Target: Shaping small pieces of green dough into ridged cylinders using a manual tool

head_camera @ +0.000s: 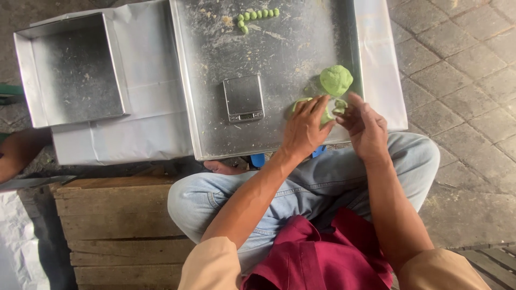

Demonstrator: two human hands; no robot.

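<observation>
The person sits over a large metal tray (215, 107) dusted with crumbs and flour, working green dough at its near right corner. The left hand (306, 126) lies flat-fingered over a lump of dough (326, 115), its fingers together and pressing down on it rather than gripping. The right hand (365, 126) pinches a small piece of dough (339, 104) between thumb and fingertips, though the piece is mostly hidden and how tightly it is held is hard to tell. Just beyond both hands rests a bigger ball of dough (336, 79), rough and creased on top, close to the tray's right rim.

The dough looks soft and light, easily dented, and probably a little tacky; it seems best taken with the fingertips from the sides, gently, since a firm squeeze would flatten it. Small bits likely tear off cleanly.

A small kitchen scale (244, 98) sits left of the hands, apart from the dough. At the far edge of the tray is a short row of little green balls (258, 14). A second, smaller metal tray (72, 70) stands to the left on white paper (140, 134)
</observation>
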